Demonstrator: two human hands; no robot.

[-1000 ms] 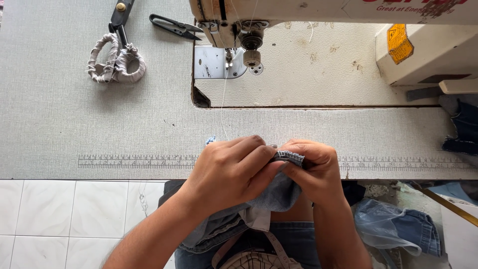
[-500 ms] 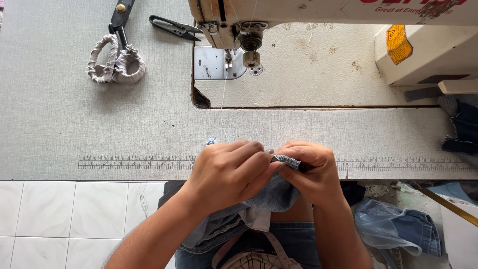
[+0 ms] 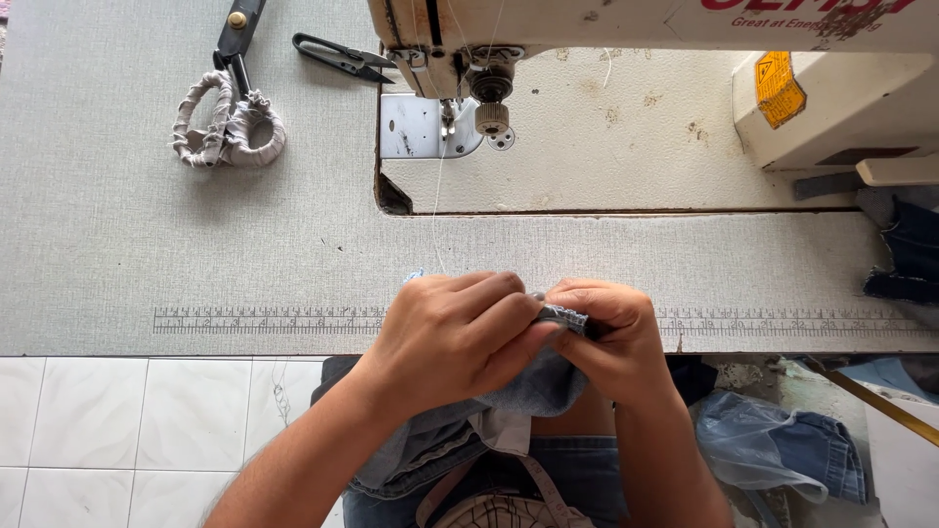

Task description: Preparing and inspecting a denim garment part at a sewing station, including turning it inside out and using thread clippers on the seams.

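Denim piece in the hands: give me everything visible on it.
The blue-grey denim fabric piece looks like soft, worn cotton, bunched and folded rather than flat. Its top edge, a stitched, slightly frayed hem, is pinched between the left hand and the right hand just over the near edge of the grey sewing table. The rest hangs down into the person's lap, with a paler lining or underside showing beneath. A thin white thread runs from the sewing machine towards it; whether it attaches cannot be told.

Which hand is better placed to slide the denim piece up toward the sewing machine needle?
Probably the right hand: it pinches the denim piece at its edge, while the left hand covers it.
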